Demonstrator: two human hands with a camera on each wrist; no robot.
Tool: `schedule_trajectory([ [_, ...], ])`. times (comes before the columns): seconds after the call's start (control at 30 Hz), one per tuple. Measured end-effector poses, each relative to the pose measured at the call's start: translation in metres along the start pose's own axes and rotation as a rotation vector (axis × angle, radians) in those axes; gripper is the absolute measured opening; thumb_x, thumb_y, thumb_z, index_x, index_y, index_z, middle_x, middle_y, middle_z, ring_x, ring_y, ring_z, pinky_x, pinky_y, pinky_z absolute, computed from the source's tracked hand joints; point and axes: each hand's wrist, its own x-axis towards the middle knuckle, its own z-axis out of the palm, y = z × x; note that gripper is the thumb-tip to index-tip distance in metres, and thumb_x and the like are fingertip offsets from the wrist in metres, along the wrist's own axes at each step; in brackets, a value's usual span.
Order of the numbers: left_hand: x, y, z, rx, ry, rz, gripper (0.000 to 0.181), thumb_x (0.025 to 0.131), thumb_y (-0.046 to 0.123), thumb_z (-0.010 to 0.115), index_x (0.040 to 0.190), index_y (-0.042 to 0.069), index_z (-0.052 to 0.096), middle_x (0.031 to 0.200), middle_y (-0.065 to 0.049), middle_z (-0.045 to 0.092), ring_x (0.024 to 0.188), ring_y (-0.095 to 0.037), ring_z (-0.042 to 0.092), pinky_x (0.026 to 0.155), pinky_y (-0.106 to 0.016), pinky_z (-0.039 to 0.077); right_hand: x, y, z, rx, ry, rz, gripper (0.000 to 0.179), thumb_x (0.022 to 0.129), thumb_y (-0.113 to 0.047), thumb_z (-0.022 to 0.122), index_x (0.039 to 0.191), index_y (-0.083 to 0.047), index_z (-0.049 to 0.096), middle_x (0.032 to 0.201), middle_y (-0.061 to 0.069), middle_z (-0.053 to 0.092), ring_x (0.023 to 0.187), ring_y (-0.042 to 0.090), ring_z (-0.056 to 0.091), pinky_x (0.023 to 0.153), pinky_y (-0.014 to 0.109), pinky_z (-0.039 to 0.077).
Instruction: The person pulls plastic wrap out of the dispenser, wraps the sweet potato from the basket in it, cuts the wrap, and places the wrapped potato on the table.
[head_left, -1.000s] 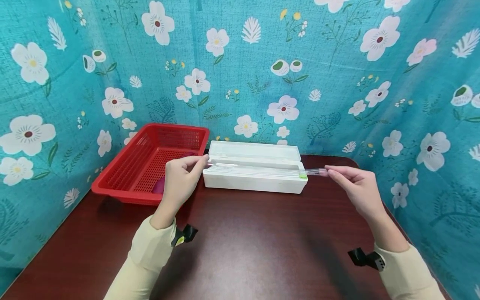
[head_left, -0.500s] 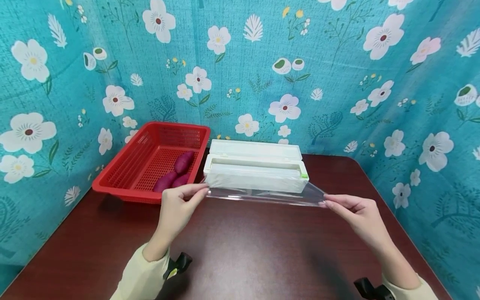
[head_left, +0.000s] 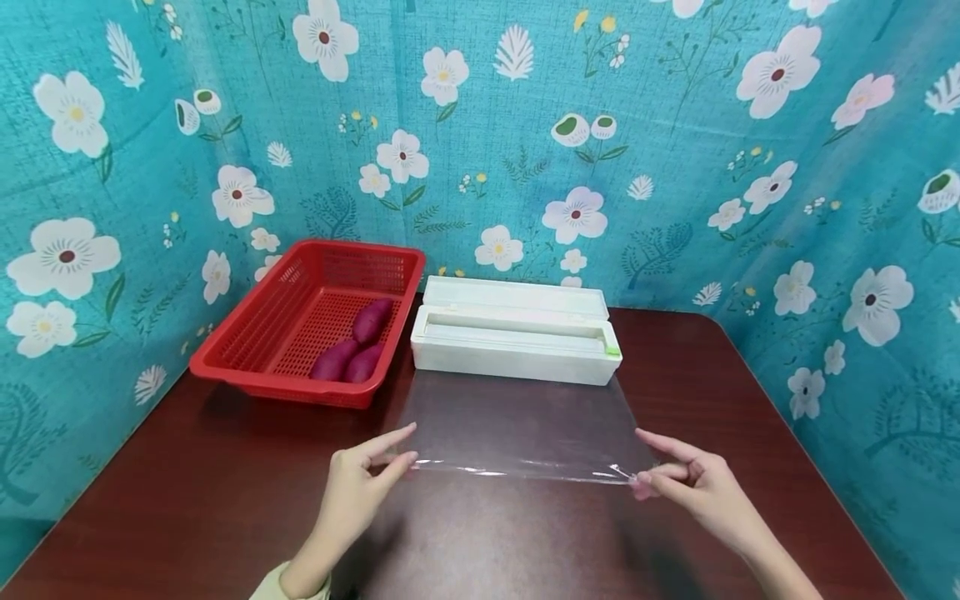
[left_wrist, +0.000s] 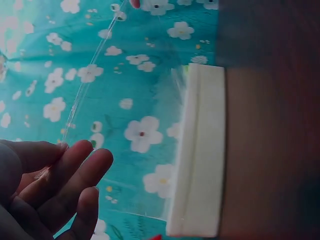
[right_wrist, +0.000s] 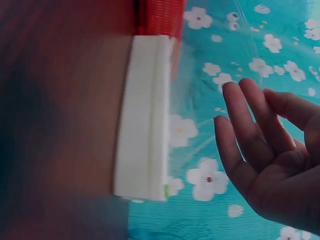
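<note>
A sheet of clear plastic wrap (head_left: 517,425) stretches toward the person from a white dispenser box (head_left: 517,357) whose lid (head_left: 517,298) is folded back. The left hand (head_left: 356,492) pinches the sheet's near left corner between thumb and finger. At the near right corner, the right hand (head_left: 701,492) pinches the wrap, which bunches a little there. Both wrist views show the film taut: the left hand (left_wrist: 55,185) holds its edge by the fingertips, and the right hand (right_wrist: 270,145) does likewise with its other fingers spread. The roll inside the box is partly visible.
Left of the box stands a red plastic basket (head_left: 247,350) holding several purple sweet potatoes (head_left: 363,362). The dark brown table (head_left: 480,550) meets a teal flowered cloth (head_left: 480,192) at the back and sides. A green tab (head_left: 612,351) sits at the box's right end.
Both hands have moved from the box's ends toward the person, drawing the plastic wrap out into a wider sheet. The box and basket stay in place; the sweet potatoes have come into fuller view.
</note>
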Motion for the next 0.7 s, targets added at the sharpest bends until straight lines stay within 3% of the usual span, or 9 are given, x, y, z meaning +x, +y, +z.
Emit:
schedule_trajectory([
  [0.07,-0.003,-0.003,0.001,0.026,-0.008,-0.028,0.033,0.069,-0.009,0.07,0.101,-0.004,0.065,0.059,-0.004,0.064,0.044,-0.001,0.053,0.035,-0.013,0.016,-0.003,0.008,0.002,0.062,-0.051,-0.01,0.048,0.083,0.011,0.053,0.126,0.016,0.034,0.079,0.013,0.067,0.068,0.025,0.065,0.064,0.032,0.051],
  [0.13,-0.008,-0.01,0.002,0.029,-0.021,-0.082,0.035,0.069,-0.006,0.071,0.104,-0.001,0.065,0.058,0.0,0.064,0.043,0.001,0.049,0.036,-0.013,0.016,-0.005,0.015,0.005,0.13,-0.102,-0.022,0.049,0.083,0.013,0.051,0.13,0.006,0.038,0.081,0.012,0.067,0.069,0.026,0.065,0.063,0.034,0.051],
  [0.23,-0.016,-0.026,0.004,0.023,-0.042,-0.147,0.037,0.069,-0.002,0.072,0.105,0.003,0.065,0.058,0.006,0.064,0.046,0.0,0.053,0.039,-0.013,0.025,-0.008,0.025,0.008,0.217,-0.153,-0.021,0.053,0.083,0.014,0.048,0.13,-0.01,0.042,0.081,0.011,0.067,0.069,0.027,0.065,0.062,0.038,0.051],
  [0.3,-0.02,-0.03,0.005,0.028,-0.062,-0.19,0.037,0.069,-0.002,0.073,0.105,0.004,0.065,0.058,0.007,0.063,0.048,-0.002,0.056,0.043,-0.014,0.033,-0.01,0.03,0.011,0.219,-0.167,-0.013,0.052,0.083,0.015,0.048,0.131,-0.005,0.039,0.08,0.013,0.067,0.067,0.029,0.064,0.061,0.039,0.051],
  [0.37,-0.023,-0.033,0.006,0.042,-0.086,-0.229,0.038,0.069,-0.001,0.072,0.106,0.003,0.065,0.057,0.006,0.064,0.05,-0.005,0.059,0.045,-0.017,0.039,-0.011,0.035,0.014,0.201,-0.173,0.011,0.05,0.083,0.014,0.048,0.131,0.01,0.032,0.078,0.016,0.066,0.065,0.029,0.064,0.058,0.041,0.05],
  [0.47,-0.025,-0.036,0.006,0.102,-0.129,-0.281,0.039,0.07,0.001,0.073,0.108,0.003,0.064,0.057,0.006,0.063,0.051,-0.005,0.059,0.045,-0.018,0.037,-0.012,0.041,0.018,0.15,-0.179,0.067,0.051,0.083,0.012,0.05,0.124,0.025,0.021,0.074,0.02,0.065,0.062,0.028,0.064,0.054,0.041,0.05],
  [0.53,-0.025,-0.038,0.006,0.137,-0.16,-0.31,0.04,0.07,0.003,0.073,0.11,0.004,0.064,0.056,0.007,0.063,0.05,-0.004,0.057,0.044,-0.018,0.034,-0.013,0.046,0.02,0.123,-0.186,0.107,0.053,0.084,0.01,0.051,0.123,0.026,0.02,0.073,0.021,0.064,0.061,0.026,0.064,0.052,0.041,0.05],
  [0.7,-0.022,-0.042,0.007,0.23,-0.23,-0.368,0.041,0.072,0.01,0.072,0.113,0.011,0.063,0.053,0.014,0.059,0.043,0.0,0.036,0.044,-0.019,0.027,-0.011,0.055,0.022,0.107,-0.207,0.152,0.054,0.083,0.008,0.052,0.123,0.026,0.019,0.071,0.02,0.064,0.058,0.023,0.064,0.048,0.038,0.049],
])
